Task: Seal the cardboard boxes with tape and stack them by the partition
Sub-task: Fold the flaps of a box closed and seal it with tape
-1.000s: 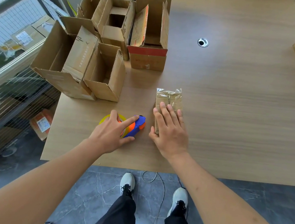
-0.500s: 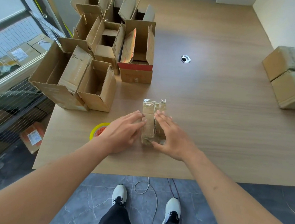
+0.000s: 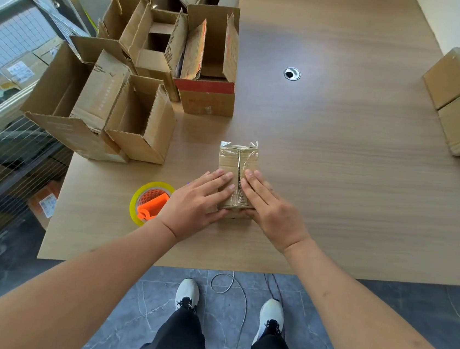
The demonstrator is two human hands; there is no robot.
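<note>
Left hand (image 3: 195, 202) and right hand (image 3: 272, 209) pressing flat on taped box (image 3: 238, 158), tape dispenser (image 3: 149, 203) just left

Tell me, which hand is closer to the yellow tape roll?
Left. The left hand lies right beside the tape roll; the right hand is farther, across the small box.

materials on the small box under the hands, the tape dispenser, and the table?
Small box: brown corrugated cardboard, wrapped in glossy clear tape that wrinkles and glints.
Tape dispenser: seemingly moulded orange plastic, matte, holding a yellowish tape roll.
Table: wood-grain surface, probably laminate; low sheen, uniform streaks.
</note>
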